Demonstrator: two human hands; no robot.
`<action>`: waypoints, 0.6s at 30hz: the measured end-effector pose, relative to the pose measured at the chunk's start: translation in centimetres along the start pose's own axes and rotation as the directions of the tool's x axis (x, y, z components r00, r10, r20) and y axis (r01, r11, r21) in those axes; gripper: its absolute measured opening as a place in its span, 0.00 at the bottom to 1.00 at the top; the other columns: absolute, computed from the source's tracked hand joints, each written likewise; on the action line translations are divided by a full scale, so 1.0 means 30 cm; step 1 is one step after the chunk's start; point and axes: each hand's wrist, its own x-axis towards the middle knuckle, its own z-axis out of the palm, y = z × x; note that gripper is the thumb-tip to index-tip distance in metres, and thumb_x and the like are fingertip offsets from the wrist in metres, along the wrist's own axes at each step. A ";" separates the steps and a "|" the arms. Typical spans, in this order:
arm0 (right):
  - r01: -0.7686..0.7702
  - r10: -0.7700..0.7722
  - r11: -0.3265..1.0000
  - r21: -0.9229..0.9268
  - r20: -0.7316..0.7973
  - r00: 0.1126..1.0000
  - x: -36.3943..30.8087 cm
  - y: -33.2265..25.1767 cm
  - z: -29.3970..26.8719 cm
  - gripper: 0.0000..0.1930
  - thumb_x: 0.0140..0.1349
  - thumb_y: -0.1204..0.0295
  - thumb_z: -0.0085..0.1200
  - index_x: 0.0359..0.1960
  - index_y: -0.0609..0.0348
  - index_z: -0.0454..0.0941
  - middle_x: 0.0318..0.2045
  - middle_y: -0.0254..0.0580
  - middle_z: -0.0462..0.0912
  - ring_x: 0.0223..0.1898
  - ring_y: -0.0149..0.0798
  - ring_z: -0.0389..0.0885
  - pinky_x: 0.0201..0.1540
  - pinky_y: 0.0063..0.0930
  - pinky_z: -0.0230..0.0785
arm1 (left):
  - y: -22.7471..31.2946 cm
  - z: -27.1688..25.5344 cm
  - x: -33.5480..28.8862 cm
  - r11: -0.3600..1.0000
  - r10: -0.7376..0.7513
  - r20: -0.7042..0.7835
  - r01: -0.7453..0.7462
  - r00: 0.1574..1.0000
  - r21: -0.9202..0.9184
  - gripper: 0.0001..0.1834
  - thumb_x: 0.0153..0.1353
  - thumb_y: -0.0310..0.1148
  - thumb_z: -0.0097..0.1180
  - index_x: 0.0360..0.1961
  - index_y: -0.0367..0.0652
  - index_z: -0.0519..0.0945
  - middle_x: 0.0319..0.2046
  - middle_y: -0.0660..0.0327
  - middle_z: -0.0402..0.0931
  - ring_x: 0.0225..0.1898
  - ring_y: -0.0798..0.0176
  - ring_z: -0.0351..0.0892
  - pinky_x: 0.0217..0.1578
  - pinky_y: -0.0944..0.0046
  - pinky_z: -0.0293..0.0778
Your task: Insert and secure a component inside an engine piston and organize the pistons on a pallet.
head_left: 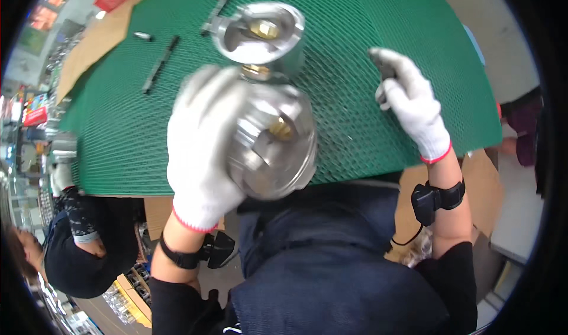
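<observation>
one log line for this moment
left hand: holds round metal part | right hand: holds small dark tool | second metal part: on green mat

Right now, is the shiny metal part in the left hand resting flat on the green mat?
No. The left hand holds the round metal part up at the near edge of the green mat, tilted toward the camera.

Bright, even overhead light, soft daylight tone. Green mesh mat [367, 116] evenly lit, shadows faint and short. Glare on polished metal housing [275, 143] near mat's front edge; second metal housing [260, 33] toward far edge also shows bright highlights. Left hand [201, 146] in white glove nearly overexposed, smeared by motion blur; right hand [414, 101] sharper, slight blur at fingertips. Strong fisheye distortion: mat edges bow, black vignette rings frame, periphery soft and compressed.
</observation>
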 end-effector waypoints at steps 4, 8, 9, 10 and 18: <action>-0.332 0.170 0.761 0.558 0.323 0.931 -0.196 -0.162 -0.120 0.20 0.63 0.76 0.45 0.57 0.63 0.74 0.33 0.38 0.81 0.28 0.23 0.77 0.29 0.20 0.72 | 0.225 -0.008 0.074 0.974 0.108 0.408 -0.179 0.907 0.140 0.26 0.48 0.37 0.66 0.49 0.38 0.78 0.49 0.51 0.79 0.53 0.46 0.78 0.57 0.47 0.71; 0.138 -0.175 0.978 0.159 0.253 0.951 -0.361 -0.154 -0.060 0.17 0.58 0.80 0.53 0.50 0.58 0.82 0.27 0.40 0.84 0.26 0.32 0.81 0.32 0.25 0.76 | 0.324 0.054 0.080 0.974 0.075 0.401 -0.154 0.913 0.168 0.27 0.47 0.38 0.66 0.49 0.40 0.78 0.49 0.54 0.79 0.53 0.48 0.78 0.58 0.50 0.70; 0.102 -0.133 0.987 0.127 0.258 0.957 -0.367 -0.163 -0.062 0.16 0.58 0.81 0.53 0.48 0.58 0.82 0.31 0.44 0.84 0.29 0.36 0.83 0.35 0.26 0.77 | 0.338 0.059 0.073 0.970 0.062 0.398 -0.149 0.915 0.191 0.28 0.45 0.38 0.64 0.49 0.41 0.77 0.49 0.55 0.78 0.53 0.51 0.78 0.57 0.51 0.71; 0.097 -0.127 0.987 0.126 0.254 0.959 -0.371 -0.165 -0.051 0.16 0.58 0.81 0.53 0.48 0.58 0.82 0.31 0.44 0.84 0.29 0.36 0.83 0.35 0.26 0.77 | 0.347 0.062 0.067 0.967 0.046 0.394 -0.140 0.918 0.214 0.28 0.44 0.38 0.62 0.50 0.42 0.77 0.48 0.57 0.77 0.52 0.54 0.77 0.56 0.51 0.71; -0.008 0.004 0.980 0.201 0.021 1.000 -0.288 -0.208 0.090 0.12 0.59 0.78 0.57 0.45 0.60 0.82 0.31 0.43 0.84 0.31 0.38 0.85 0.36 0.27 0.78 | 0.232 0.045 0.132 0.975 0.071 0.434 -0.154 0.898 0.158 0.26 0.48 0.39 0.64 0.49 0.43 0.77 0.47 0.55 0.79 0.49 0.46 0.78 0.51 0.52 0.73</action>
